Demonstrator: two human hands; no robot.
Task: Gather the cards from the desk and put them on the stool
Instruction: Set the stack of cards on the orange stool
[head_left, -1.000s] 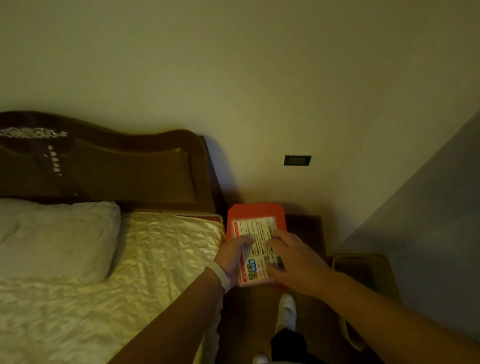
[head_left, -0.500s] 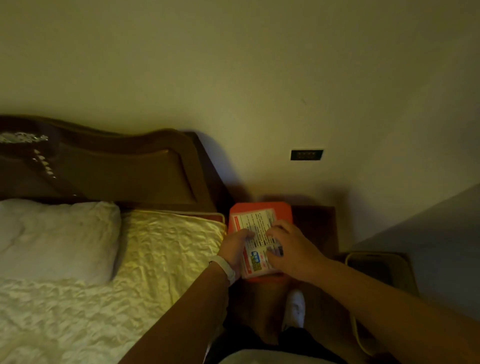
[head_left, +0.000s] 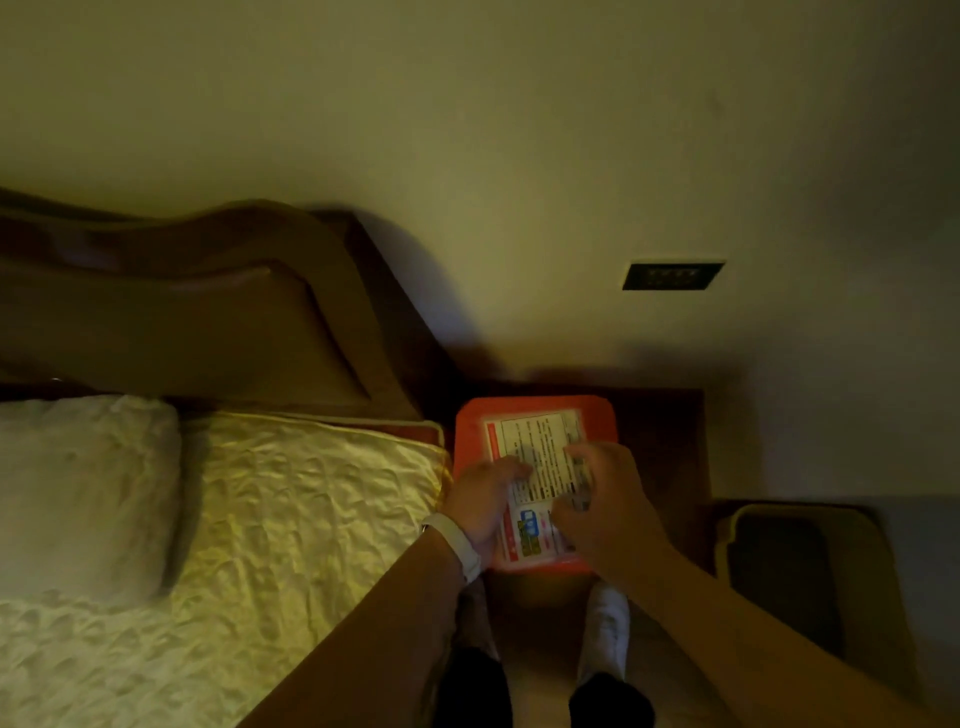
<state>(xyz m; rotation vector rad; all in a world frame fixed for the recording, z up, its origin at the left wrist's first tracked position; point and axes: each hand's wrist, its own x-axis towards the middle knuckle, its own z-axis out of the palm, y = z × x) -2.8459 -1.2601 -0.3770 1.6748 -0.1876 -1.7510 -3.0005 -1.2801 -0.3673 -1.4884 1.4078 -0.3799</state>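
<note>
A stack of printed cards (head_left: 540, 452), white with red edges and a blue patch, lies flat on the orange square stool (head_left: 597, 415) beside the bed. My left hand (head_left: 485, 499), with a white wristband, holds the stack's left edge, thumb on top. My right hand (head_left: 608, 504) curls over the right edge and lower right corner. Both hands hide the lower sides of the cards.
A bed with a cream quilt (head_left: 291, 509) and a white pillow (head_left: 78, 493) lies left, under a dark wooden headboard (head_left: 208, 312). A dark cabinet (head_left: 665, 441) stands behind the stool. A bin-like container (head_left: 789, 571) sits right. My socked feet (head_left: 605, 629) are below the stool.
My head has come nearer to the stool and the view has shifted. Both hands stay on the cards, and the stack sits squarer on the stool's top.
</note>
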